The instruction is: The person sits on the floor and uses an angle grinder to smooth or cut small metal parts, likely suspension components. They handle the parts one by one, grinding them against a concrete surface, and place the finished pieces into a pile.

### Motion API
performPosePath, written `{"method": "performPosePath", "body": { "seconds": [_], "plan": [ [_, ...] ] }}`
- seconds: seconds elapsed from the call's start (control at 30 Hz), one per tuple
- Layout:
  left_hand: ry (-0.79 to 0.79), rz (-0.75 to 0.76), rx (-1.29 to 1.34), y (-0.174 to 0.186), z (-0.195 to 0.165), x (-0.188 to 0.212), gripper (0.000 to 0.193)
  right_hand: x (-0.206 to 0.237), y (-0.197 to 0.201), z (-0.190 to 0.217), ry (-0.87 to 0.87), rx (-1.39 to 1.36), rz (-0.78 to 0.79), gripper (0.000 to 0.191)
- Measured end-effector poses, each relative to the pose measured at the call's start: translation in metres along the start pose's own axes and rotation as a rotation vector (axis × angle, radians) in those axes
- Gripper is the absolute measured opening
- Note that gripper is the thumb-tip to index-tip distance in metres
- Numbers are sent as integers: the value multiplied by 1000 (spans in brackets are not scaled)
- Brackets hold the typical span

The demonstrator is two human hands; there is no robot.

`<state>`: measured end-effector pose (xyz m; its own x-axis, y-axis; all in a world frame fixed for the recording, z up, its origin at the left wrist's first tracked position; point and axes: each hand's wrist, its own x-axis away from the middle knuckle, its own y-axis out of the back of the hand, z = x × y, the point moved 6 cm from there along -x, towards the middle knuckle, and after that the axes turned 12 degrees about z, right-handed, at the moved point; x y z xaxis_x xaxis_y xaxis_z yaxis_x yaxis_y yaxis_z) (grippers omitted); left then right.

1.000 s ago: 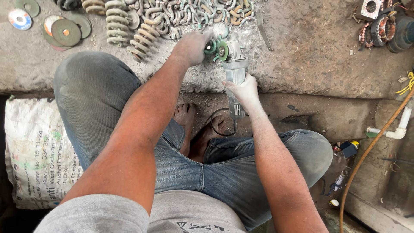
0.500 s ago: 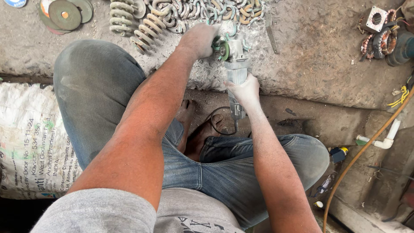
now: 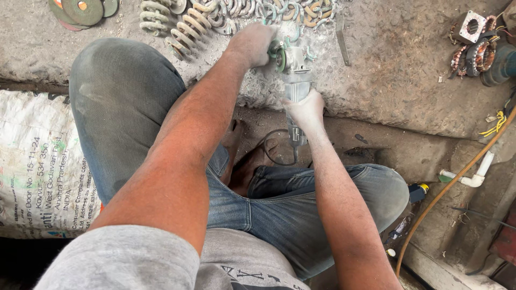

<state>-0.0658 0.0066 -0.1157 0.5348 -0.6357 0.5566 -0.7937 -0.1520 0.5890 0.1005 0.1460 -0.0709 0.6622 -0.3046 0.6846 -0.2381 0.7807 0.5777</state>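
At the upper left of the frame, cutting discs [image 3: 80,11] lie on the dusty concrete ledge [image 3: 398,80], with coil springs [image 3: 177,24] just beside them. The left hand [image 3: 252,44] is closed over the head of the angle grinder [image 3: 293,62], its grip wrapped around the side next to the green disc. The right hand [image 3: 306,110] is clenched around the grinder's rear body, directly below the head. Grey dust coats both hands and the ledge, which suggests grinding well under way; how much remains cannot be judged. Motor windings [image 3: 475,45] lie at the upper right.
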Motion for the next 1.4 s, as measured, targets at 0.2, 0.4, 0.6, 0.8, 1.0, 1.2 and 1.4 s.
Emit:
{"method": "performPosePath", "body": {
  "seconds": [0.2,0.4,0.6,0.8,1.0,1.2,1.4],
  "plan": [
    [-16,-7,-170,-2,-2,0,41,-4,0,-20,-47,-305,43,37],
    [-69,-3,-217,3,-15,9,28,-8,12,-30,171,-617,18,34],
    [-1,-24,-211,4,-19,18,54,-4,15,-28,167,-530,-30,38],
    [-48,-56,-368,-4,-20,12,41,6,8,-23,72,-381,48,39],
    [-15,-5,-241,-2,-13,10,46,7,6,-15,112,-332,61,35],
    [-8,-89,-239,2,-8,14,34,5,2,-11,112,-308,89,34],
    [-38,-105,-230,2,-3,5,36,7,2,-5,60,-312,114,38]
  ]
}}
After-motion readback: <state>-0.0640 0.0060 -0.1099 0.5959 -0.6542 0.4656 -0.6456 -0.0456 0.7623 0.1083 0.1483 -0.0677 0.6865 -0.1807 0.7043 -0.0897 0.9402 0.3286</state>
